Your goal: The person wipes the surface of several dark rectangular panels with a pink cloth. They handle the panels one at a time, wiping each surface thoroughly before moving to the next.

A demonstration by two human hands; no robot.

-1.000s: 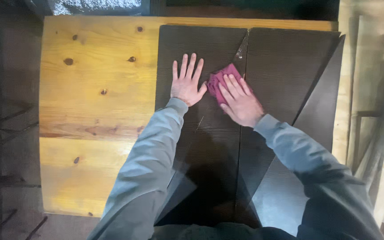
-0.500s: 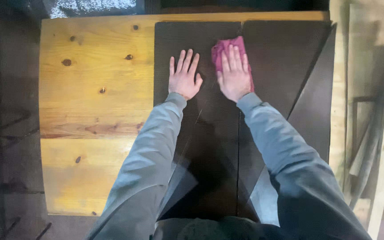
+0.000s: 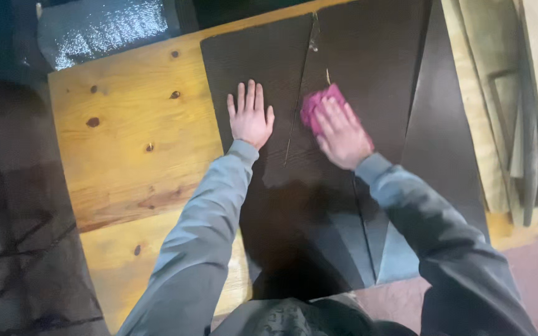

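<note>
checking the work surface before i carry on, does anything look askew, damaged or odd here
Mostly tidy. The dark brown panels lie overlapped and slightly skewed on the knotty pine table, with pale specks along their seam. The left hand lies flat; the right hand presses a pink cloth.

— What colour was the cloth (image 3: pixel 320 103)?
— Magenta pink, against dark brown, fine-grained panels (image 3: pixel 368 56).
— And the desk (image 3: pixel 126 130)?
— Honey-yellow pine with dark knots; the sleeves (image 3: pixel 200 249) were grey.
</note>
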